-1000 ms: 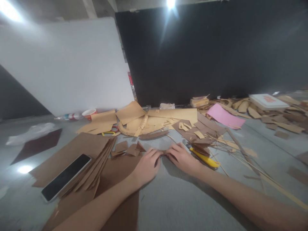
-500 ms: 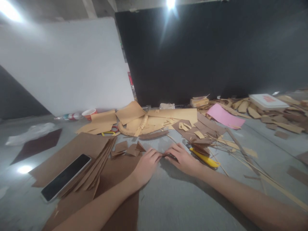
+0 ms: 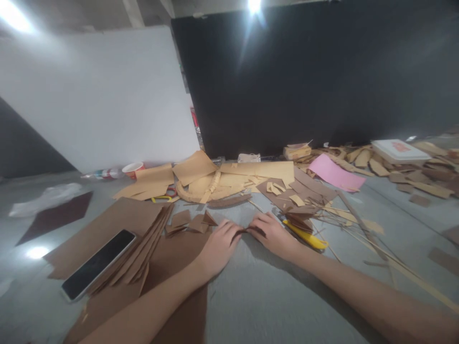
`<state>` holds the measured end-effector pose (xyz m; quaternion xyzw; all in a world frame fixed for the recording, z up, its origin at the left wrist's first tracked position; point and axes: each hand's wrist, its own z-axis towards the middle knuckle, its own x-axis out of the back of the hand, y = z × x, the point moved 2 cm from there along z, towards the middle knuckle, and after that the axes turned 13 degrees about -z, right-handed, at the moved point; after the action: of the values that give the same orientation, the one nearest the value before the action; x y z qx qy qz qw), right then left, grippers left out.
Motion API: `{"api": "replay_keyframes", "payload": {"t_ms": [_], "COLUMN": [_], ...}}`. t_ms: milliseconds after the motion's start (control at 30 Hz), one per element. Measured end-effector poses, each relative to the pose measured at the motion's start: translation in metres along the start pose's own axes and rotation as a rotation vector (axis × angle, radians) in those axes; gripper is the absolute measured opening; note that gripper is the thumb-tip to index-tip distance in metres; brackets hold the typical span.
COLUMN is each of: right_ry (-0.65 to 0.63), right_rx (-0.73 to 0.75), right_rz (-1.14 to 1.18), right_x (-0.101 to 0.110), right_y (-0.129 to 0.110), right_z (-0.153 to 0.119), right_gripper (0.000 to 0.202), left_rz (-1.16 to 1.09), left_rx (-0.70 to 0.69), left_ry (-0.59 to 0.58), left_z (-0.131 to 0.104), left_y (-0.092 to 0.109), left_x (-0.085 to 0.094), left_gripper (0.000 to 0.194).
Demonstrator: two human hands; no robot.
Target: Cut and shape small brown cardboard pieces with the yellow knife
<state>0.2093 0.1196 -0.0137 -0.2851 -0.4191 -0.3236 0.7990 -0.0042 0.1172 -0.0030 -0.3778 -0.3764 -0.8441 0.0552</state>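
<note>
Between my two hands, low over the grey table, is a small piece of brown paper [image 3: 244,231], mostly covered by the fingers. My left hand [image 3: 221,243] pinches its left end, and my right hand [image 3: 270,235] pinches its right end. The fingertips nearly meet in the middle. Just left of my left hand lie small cut brown paper pieces [image 3: 180,219], one of them folded and standing up. A yellow utility knife [image 3: 307,236] lies beside my right hand, with folded brown paper [image 3: 299,221] against it.
A phone [image 3: 98,264] rests on stacked brown sheets [image 3: 118,215] at left. Yellow-handled scissors [image 3: 163,197], a paper cup [image 3: 133,168] and tan sheets [image 3: 258,168] lie farther back. Thin strips [image 3: 405,267], a pink sheet [image 3: 336,172] and a white box [image 3: 400,150] are at right.
My right hand has shifted slightly, its fingers closing lower around the brown paper. My left fingers have moved only a little. Everything else on the table stays put.
</note>
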Motion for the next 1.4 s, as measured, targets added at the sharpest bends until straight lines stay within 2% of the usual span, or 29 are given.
{"api": "replay_keyframes", "payload": {"t_ms": [200,433,633,800,1033,1400], "right_ry": [-0.009,-0.016,0.052,0.087,0.026,-0.008], "right_rx": [-0.001,0.022,0.003,0.042,0.111,0.05], "right_rz": [0.029,0.054,0.199,0.214,0.032,0.026], "right_x": [-0.002,0.003,0.002,0.0,-0.009,-0.007], "right_y": [0.001,-0.003,-0.001,0.0,0.003,-0.001], "right_z": [-0.001,-0.001,-0.002,-0.003,-0.003,-0.003], "right_gripper": [0.012,0.019,0.015,0.014,0.017,0.015], "left_rz": [0.041,0.048,0.046,0.074,0.101,0.065], "left_rx": [-0.065,-0.071,-0.111,-0.151,-0.101,-0.098], "left_ry": [0.017,0.04,0.066,0.102,-0.034,-0.025], "left_z": [0.0,-0.001,-0.001,-0.001,-0.001,-0.007], "left_y": [0.0,0.0,0.0,0.0,-0.003,-0.018], "left_x": [-0.001,0.0,0.0,0.002,-0.002,-0.007], "left_gripper": [0.023,0.022,0.016,0.016,0.03,0.033]}}
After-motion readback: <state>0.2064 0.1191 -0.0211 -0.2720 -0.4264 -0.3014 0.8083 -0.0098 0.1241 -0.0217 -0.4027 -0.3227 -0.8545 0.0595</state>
